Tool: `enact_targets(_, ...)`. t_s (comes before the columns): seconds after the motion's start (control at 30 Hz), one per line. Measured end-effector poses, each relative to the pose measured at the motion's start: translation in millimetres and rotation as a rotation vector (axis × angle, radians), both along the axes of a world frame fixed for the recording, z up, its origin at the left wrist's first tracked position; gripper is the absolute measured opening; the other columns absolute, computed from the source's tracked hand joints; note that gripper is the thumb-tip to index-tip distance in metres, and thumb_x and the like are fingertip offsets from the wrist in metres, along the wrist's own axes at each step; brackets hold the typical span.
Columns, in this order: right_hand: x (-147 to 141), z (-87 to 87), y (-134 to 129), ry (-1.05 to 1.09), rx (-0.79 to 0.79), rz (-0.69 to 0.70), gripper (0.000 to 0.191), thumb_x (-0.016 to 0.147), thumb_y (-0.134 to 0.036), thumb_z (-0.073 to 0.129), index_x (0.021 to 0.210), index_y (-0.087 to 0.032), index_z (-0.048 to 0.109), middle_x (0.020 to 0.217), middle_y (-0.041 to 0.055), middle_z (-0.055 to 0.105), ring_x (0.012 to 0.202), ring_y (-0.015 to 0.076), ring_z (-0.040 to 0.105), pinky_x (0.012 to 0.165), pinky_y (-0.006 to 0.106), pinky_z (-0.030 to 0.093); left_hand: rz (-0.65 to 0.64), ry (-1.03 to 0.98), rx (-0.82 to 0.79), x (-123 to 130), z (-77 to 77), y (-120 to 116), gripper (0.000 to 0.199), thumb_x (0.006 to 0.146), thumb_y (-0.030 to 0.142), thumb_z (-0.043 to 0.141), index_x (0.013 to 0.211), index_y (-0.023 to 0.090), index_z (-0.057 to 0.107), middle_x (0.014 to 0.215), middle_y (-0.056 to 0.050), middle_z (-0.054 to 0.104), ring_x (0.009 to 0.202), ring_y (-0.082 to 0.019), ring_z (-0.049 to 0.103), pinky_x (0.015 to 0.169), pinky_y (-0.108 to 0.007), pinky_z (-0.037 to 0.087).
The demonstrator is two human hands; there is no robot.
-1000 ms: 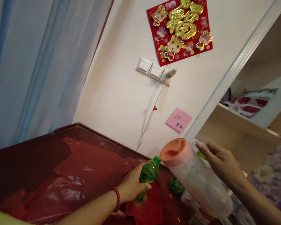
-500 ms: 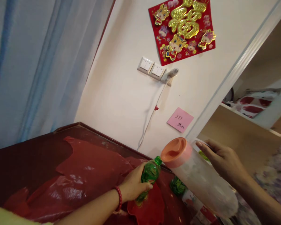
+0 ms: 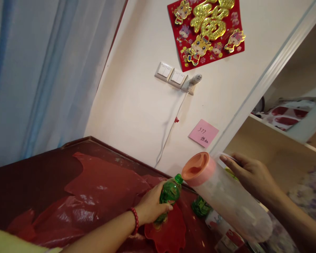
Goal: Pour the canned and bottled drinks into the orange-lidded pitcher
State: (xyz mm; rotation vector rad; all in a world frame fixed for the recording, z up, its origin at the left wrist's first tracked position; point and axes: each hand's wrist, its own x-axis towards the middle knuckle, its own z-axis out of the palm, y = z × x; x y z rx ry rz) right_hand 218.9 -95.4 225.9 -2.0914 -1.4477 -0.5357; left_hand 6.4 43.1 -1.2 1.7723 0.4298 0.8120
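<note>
My left hand, with a red bead bracelet at the wrist, is wrapped round a green plastic bottle whose mouth points up and to the right. My right hand grips the handle of a translucent pitcher with an orange-pink lid. The pitcher is tilted to the left, its lid side right by the bottle's mouth. Whether liquid runs between them I cannot tell. Beneath the bottle lies a red dish with a wavy rim.
A crumpled red plastic bag lies on the dark table. Behind the pitcher stand another green item and some small boxes. A white cord hangs from the wall socket to the table. Blue curtains are at left.
Both hands hold the bottle and pitcher almost as before. The pitcher's base has shifted slightly to the right, and the view has moved a little.
</note>
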Motion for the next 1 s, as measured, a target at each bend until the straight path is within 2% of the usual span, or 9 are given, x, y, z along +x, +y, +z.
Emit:
enact_targets(0.2, -2, 2.9, 0, 0.006, -0.011, -0.013, 0.074, 0.078, -0.092, 0.041, 0.081, -0.022, 0.067, 0.061, 0.0012, 0.056, 0.06, 0.0205, 0.054, 0.055, 0.032, 0.039, -0.014, -0.051, 0.019, 2, -4.4, 2, 0.075, 0.069, 0.016, 0.073, 0.14, 0.028, 0.054, 0.13, -0.006, 0.069, 0.116, -0.029, 0.064, 0.101, -0.039, 0.047)
enact_targets(0.37, -4, 7.0, 4, -0.018, -0.017, -0.033, 0.074, 0.077, -0.092, 0.041, 0.075, -0.022, 0.065, 0.055, 0.001, 0.052, 0.056, 0.0195, 0.051, 0.053, 0.031, 0.036, -0.009, -0.025, 0.022, 1, -3.2, 1, 0.075, 0.069, 0.015, 0.073, 0.141, 0.026, 0.053, 0.134, -0.007, 0.067, 0.119, -0.03, 0.062, 0.103, -0.039, 0.047)
enact_targets(0.6, -11, 14.6, 8, -0.029, -0.067, -0.012, 0.078, 0.076, -0.094, 0.04, 0.084, -0.022, 0.069, 0.07, 0.0039, 0.064, 0.068, 0.0237, 0.06, 0.061, 0.034, 0.04, 0.015, 0.052, 0.017, -1, 0.8, -1, 0.073, 0.071, 0.017, 0.072, 0.141, 0.024, 0.053, 0.131, -0.007, 0.069, 0.119, -0.03, 0.063, 0.103, -0.04, 0.047)
enact_targets(0.8, -14, 17.9, 7, -0.031, -0.097, -0.024, 0.079, 0.076, -0.095, 0.038, 0.081, -0.022, 0.067, 0.059, 0.0027, 0.057, 0.06, 0.0216, 0.054, 0.057, 0.033, 0.037, 0.004, 0.054, 0.025, -2, 4.5, -1, 0.073, 0.071, 0.017, 0.072, 0.141, 0.026, 0.052, 0.134, -0.007, 0.068, 0.121, -0.03, 0.062, 0.104, -0.041, 0.047)
enact_targets(1.0, -20, 21.7, 12, -0.044, -0.107, -0.035, 0.08, 0.072, -0.099, 0.038, 0.071, -0.022, 0.062, 0.055, 0.001, 0.05, 0.057, 0.0185, 0.048, 0.055, 0.031, 0.034, 0.001, 0.032, 0.046, 0, -1.4, 2, 0.078, 0.071, 0.018, 0.073, 0.144, 0.027, 0.05, 0.139, -0.007, 0.065, 0.126, -0.03, 0.06, 0.106, -0.04, 0.046)
